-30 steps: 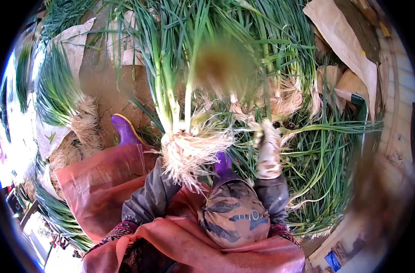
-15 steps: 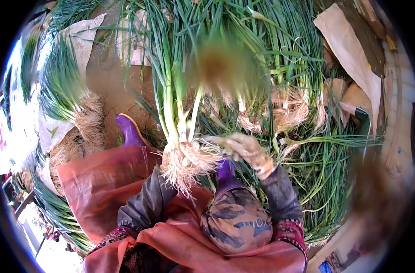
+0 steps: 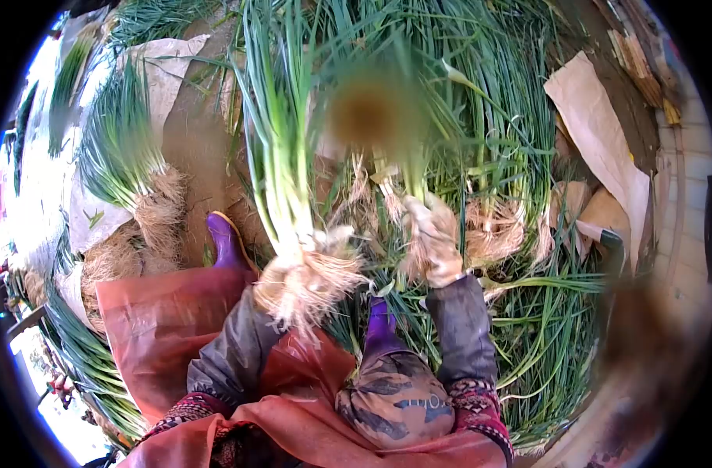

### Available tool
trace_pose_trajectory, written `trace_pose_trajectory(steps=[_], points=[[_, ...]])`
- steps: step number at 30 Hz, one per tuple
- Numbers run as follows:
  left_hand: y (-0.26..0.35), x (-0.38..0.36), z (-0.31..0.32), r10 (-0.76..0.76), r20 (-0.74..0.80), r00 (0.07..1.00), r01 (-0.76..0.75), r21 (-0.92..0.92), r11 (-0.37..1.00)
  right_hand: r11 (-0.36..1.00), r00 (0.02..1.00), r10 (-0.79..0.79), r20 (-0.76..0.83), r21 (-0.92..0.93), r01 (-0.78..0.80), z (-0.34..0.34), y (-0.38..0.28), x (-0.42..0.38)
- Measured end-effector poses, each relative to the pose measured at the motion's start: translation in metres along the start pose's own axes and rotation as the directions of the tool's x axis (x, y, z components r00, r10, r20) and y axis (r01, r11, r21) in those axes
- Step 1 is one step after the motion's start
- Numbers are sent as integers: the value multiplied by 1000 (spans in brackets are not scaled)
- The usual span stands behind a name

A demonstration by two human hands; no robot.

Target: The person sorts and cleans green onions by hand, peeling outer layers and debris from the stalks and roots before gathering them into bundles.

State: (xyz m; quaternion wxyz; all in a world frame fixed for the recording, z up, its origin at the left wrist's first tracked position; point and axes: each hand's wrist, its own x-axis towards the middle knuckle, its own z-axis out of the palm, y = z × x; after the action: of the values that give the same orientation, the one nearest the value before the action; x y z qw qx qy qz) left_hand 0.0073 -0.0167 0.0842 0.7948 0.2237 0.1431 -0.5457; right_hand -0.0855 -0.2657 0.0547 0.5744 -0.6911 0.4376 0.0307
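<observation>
My left hand (image 3: 272, 285), gloved and partly hidden by roots, is closed around a bundle of green onions (image 3: 292, 187). The bundle stands nearly upright, leaves up, with its pale roots hanging over the hand. To the right, my right hand (image 3: 434, 238), in a dirty pale glove, has its fingers wrapped around the lower stems of another green onion (image 3: 415, 183) at the front of the pile. More green onions (image 3: 496, 140) lie behind and beside it, their roots toward me.
A tied-looking bunch of green onions (image 3: 130, 164) lies at left on pale sheeting (image 3: 157, 74). Purple boots (image 3: 228, 243) and a red apron (image 3: 177, 327) are below. Brown cardboard (image 3: 598, 117) lies at right. Loose leaves (image 3: 543, 335) cover the lower right. Dark blurs hide parts of the view.
My right hand has moved up and away from the held bundle to the pile, and now grips stems there. The held bundle looks fuller and has shifted slightly left.
</observation>
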Motion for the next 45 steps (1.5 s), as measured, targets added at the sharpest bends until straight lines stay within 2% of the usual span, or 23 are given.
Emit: trace_pose_trajectory(steps=[1, 3, 5, 6, 8, 10, 11, 13, 15, 17, 19, 21, 23, 26, 29, 31, 32, 34, 37, 38, 40, 42, 45], points=[[-8, 6, -1, -56, 126, 991, 66, -78, 995, 864, 984, -12, 180, 498, -81, 4, 9, -5], [-36, 7, 10, -168, 35, 985, 171, -225, 959, 467, 940, 9, 342, 830, -306, 26, -13, -27], [-59, 9, 9, -162, -23, 987, 157, -129, 979, 577, 834, -12, 551, 685, -444, 39, 18, -21], [-63, 7, 13, -215, -110, 970, 203, -114, 973, 770, 903, -46, 427, 591, -240, 58, 82, 7], [-78, 9, -10, -259, -53, 965, 246, -180, 953, 868, 959, -143, 245, 497, 2, 46, 31, -8], [-83, 9, -8, -244, -97, 965, 221, -198, 955, 906, 996, 21, 92, 418, -57, 50, 35, 28], [-80, 10, -5, -241, -77, 967, 221, -209, 953, 843, 859, -509, -56, -234, 484, 41, 39, 33], [-78, 14, -13, -266, -74, 961, 234, -293, 927, 690, 659, -721, -216, -312, 653, 42, 40, 33], [-77, 15, -9, -188, -34, 982, 183, -118, 976, 347, 429, -902, -54, -682, 643, 28, 38, 32], [-84, 21, -12, -156, -43, 987, 148, -151, 977, 942, 943, -333, 2, 27, 333, 10, -9, -17], [-81, 22, -12, -180, -100, 979, 182, 16, 983, 679, 896, -443, 3, 654, 333, -2, -13, -48], [-75, 21, 0, -224, -112, 968, 225, -6, 974, 606, 908, -358, -217, 686, 402, -26, -23, -58], [-76, 21, -5, -266, 4, 964, 262, -200, 944, 928, 956, -11, -292, 354, 119, -14, -43, -52], [-81, 18, -22, -296, 10, 955, 290, -246, 925, 864, 971, -76, 227, 501, -50, 16, 11, -23], [-63, 6, -13, -385, -83, 919, 351, -269, 897, 837, 872, -30, 488, 489, -245, 31, -12, -18], [-63, 4, -11, -307, -117, 944, 287, -159, 945, 907, 944, -114, 309, 420, -28, 54, 5, -3], [-65, 3, -7, -274, -152, 950, 251, -160, 955, 952, 952, -302, 53, 71, 298, 66, 33, 6], [-67, 8, -13, -242, -86, 966, 224, -179, 958, 663, 694, -700, -167, -512, 546, 74, 50, 12], [-71, 10, 7, -69, -74, 995, 48, -256, 966, 558, 651, -758, -38, -554, 617, 58, 65, -9], [-75, 15, -5, -55, 130, 990, 101, -379, 920, 506, 639, -768, 39, -575, 643, 46, 60, -26], [-78, 17, -16, 32, 57, 998, -12, -323, 946, 953, 947, -66, 313, -261, 153, 36, 87, -69], [-73, 15, -23, 60, 77, 995, -31, -335, 942, 497, 744, 268, 612, -749, 438, 23, 152, -99], [-67, 11, -34, 24, 99, 995, 7, -300, 954, 330, 834, 488, 256, -939, 96, -11, 113, -109]])
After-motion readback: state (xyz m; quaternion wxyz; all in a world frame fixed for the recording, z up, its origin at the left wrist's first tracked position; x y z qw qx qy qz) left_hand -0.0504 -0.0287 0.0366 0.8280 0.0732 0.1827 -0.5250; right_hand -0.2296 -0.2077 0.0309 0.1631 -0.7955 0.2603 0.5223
